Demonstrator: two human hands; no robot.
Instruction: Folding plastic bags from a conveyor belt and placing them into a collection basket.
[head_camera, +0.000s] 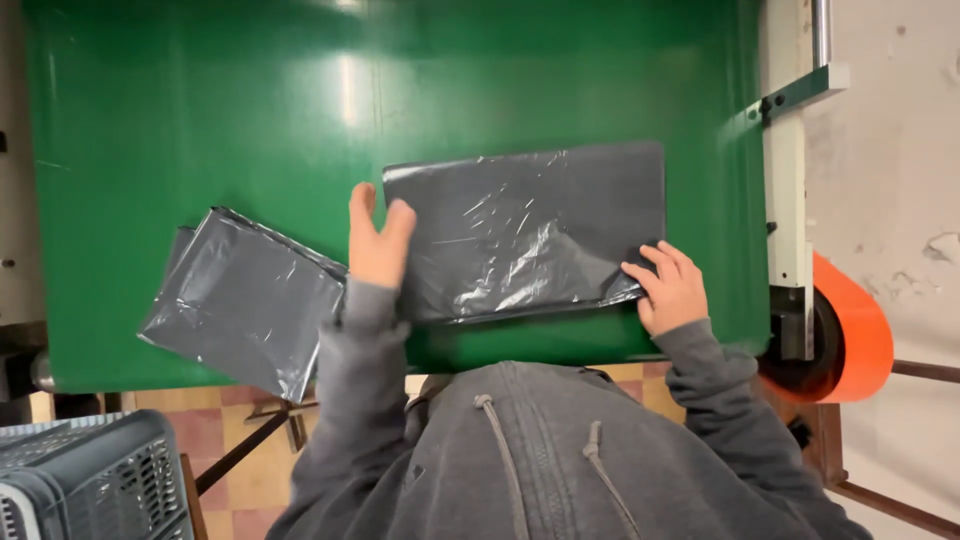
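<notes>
A grey crate (95, 480) is sitting nearest, low at the left. The left hand (377, 245) is resting edge-on, fingers straight, against the dark plastic bag (525, 230) lying on the green table (200, 110). The right hand (672, 288) is pressing spread fingers on its corner, perhaps pinching it. A second folded bag (245, 300) is lying left.
</notes>
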